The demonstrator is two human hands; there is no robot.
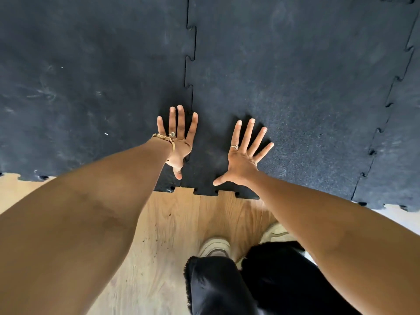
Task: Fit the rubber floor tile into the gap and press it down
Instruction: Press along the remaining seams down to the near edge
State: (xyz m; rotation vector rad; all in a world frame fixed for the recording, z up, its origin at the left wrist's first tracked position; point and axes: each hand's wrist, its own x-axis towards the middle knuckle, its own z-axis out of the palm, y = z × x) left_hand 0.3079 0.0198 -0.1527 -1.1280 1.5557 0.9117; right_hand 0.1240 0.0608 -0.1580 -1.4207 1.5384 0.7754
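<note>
A dark speckled rubber floor tile (295,92) lies flat between two neighbouring tiles, its puzzle-toothed edges meshed with the tile on the left (91,87) and the tile on the right (400,133). My left hand (179,142) lies flat, fingers spread, right on the left seam (189,71) near the tile's front corner. My right hand (244,155) rests palm down on the tile itself, fingers fanned out. Neither hand holds anything.
Bare wooden floor (172,235) begins at the tiles' toothed front edge (205,193). My knees in black trousers (218,287) and pale shoes (214,246) are on the wood just behind my arms.
</note>
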